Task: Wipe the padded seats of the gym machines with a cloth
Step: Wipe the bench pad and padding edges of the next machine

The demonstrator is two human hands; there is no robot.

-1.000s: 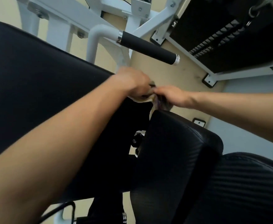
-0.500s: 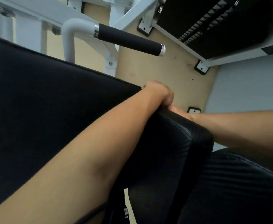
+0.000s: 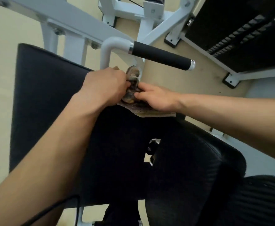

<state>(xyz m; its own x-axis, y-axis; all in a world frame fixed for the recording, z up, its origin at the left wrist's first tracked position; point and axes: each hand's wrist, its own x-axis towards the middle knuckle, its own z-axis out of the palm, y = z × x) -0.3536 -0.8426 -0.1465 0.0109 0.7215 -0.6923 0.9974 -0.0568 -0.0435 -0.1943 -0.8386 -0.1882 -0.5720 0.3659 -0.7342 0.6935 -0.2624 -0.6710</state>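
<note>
The left hand (image 3: 105,85) and right hand (image 3: 156,97) both grip the bunched cloth (image 3: 132,75) at the pad (image 3: 52,98) edge, apparently refolding it. Next it should be pressed flat for wiping.

Cloth (image 3: 132,75) partly hidden by left hand (image 3: 105,85), right hand (image 3: 158,98); weight stack (image 3: 234,35) cut by edge.

Head-worn — close, down onto padded seat (image 3: 44,103)
</note>
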